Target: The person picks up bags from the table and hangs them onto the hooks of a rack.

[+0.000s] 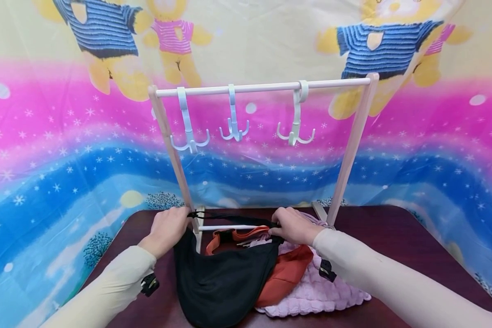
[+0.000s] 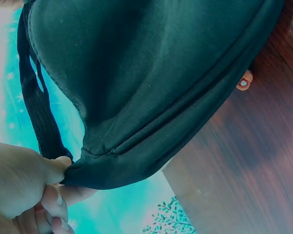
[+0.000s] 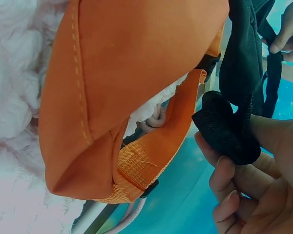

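Observation:
A black crescent-shaped shoulder bag (image 1: 225, 282) hangs between both hands, its strap (image 1: 225, 217) stretched across the top. My left hand (image 1: 170, 230) pinches its left upper corner, where strap meets cloth; the left wrist view shows thumb and fingers (image 2: 53, 195) closed on that corner. My right hand (image 1: 293, 225) holds the opposite end, with black webbing (image 3: 229, 131) between thumb and fingers in the right wrist view. Behind the black bag lies an orange bag (image 1: 287, 275) with an orange strap (image 3: 173, 126). Under that is a pink puffy bag (image 1: 315, 291), partly covered.
A rack with a white top bar (image 1: 262, 86) and wooden posts (image 1: 352, 150) stands behind the bags. Three hooks hang from it: two pale blue, left (image 1: 187, 120) and middle (image 1: 232, 114), and a pale green one (image 1: 296, 116). The dark red table (image 1: 397, 255) meets a printed cloth backdrop (image 1: 447, 150).

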A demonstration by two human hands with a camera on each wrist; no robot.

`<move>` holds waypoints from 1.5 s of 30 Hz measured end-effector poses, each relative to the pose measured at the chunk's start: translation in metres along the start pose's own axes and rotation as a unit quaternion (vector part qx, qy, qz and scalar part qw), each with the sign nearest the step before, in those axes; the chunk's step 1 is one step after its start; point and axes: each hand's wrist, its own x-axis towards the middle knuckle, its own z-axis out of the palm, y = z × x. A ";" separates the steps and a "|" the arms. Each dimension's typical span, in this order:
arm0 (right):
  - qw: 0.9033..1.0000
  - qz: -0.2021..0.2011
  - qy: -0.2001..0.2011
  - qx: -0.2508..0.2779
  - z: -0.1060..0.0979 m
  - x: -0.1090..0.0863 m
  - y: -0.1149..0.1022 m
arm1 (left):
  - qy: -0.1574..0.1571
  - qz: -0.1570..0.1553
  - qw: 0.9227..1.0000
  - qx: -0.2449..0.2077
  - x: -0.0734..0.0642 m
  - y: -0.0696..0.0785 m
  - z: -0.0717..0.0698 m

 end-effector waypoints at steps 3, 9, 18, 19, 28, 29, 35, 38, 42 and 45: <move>1.000 -0.001 0.001 0.004 0.000 -0.001 0.001 | 0.004 0.002 1.000 0.000 0.000 0.000 -0.001; 1.000 0.010 0.000 0.008 -0.001 -0.002 0.001 | 0.006 0.007 1.000 -0.001 -0.001 0.001 -0.003; 1.000 0.001 0.005 0.009 -0.002 -0.002 0.001 | 0.006 0.006 1.000 -0.001 -0.002 0.002 -0.006; 1.000 0.000 0.006 0.008 -0.002 -0.002 0.000 | 0.005 0.005 1.000 -0.001 -0.001 0.002 -0.007; 1.000 0.007 0.010 0.013 -0.003 -0.002 0.000 | -0.012 -0.007 1.000 -0.006 -0.004 0.001 -0.010; 1.000 0.008 0.010 0.015 -0.004 -0.002 0.000 | -0.013 -0.008 1.000 -0.006 -0.004 0.001 -0.010; 0.999 0.021 0.009 0.026 -0.006 -0.002 -0.002 | -0.015 -0.014 1.000 -0.008 -0.006 0.000 -0.013; 0.999 0.022 0.010 0.029 -0.007 -0.003 -0.003 | -0.015 -0.016 1.000 -0.009 -0.007 -0.001 -0.015; 0.999 0.014 0.012 0.027 -0.007 -0.003 -0.004 | -0.014 -0.018 1.000 -0.012 -0.009 -0.002 -0.017; 0.999 0.014 0.012 0.028 -0.008 -0.004 -0.005 | -0.012 -0.018 1.000 -0.014 -0.009 -0.003 -0.018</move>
